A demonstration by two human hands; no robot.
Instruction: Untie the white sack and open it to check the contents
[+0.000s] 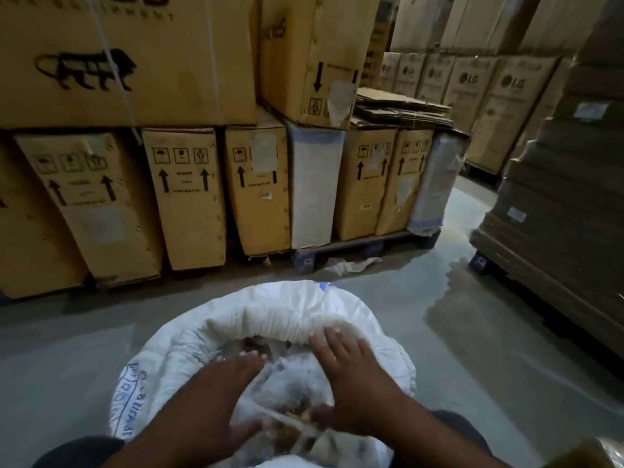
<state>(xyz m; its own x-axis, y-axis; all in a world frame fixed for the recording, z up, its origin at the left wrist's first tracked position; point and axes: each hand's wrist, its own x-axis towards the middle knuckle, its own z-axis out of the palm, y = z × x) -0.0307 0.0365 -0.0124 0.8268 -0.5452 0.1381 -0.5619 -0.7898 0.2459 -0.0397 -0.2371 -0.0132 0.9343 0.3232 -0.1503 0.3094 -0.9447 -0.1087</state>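
The white woven sack (189, 352) with blue print stands on the grey floor right in front of me, its mouth rolled back and wide open. Brownish loose contents (290, 413) and a clear inner liner show inside. My left hand (219, 393) lies flat over the left side of the opening, fingers spread, thumb near the liner. My right hand (351, 380) rests on the right side, fingertips touching the rolled far rim, thumb down by the contents. Whether either hand pinches the liner is blurred.
Tall cardboard boxes (185, 194) stand on a pallet (337, 251) just beyond the sack. A wrapped pallet stack (557, 214) is at the right. A wet patch (466, 298) spreads over the floor between them. A scrap of white sacking (347, 265) lies by the pallet.
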